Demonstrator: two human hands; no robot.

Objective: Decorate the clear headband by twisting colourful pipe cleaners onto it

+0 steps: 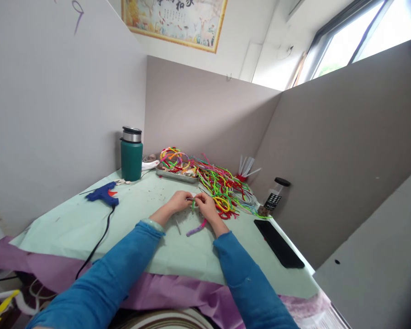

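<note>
Fingertips pinched together, my left hand (180,201) and my right hand (207,205) meet over the middle of the table. Between them is a short stretch of fuzzy pipe cleaner (193,204), green where it shows; the fingers cover most of it. Below my right hand a pink and purple pipe cleaner piece (196,229) reaches down to the table cover, and I cannot tell whether it joins the held one. A thin grey metal tool (178,225) lies just below my left hand. Behind my right hand spreads a heap of colourful pipe cleaners (222,183).
A blue glue gun (102,193) with a black cord lies at left, near a green bottle (131,160). A metal tray (176,176) holds fuzzy pieces at the back. White sticks (247,165), a dark-lidded jar (275,196) and a black phone-like slab (279,243) are at right. Partitions surround the table.
</note>
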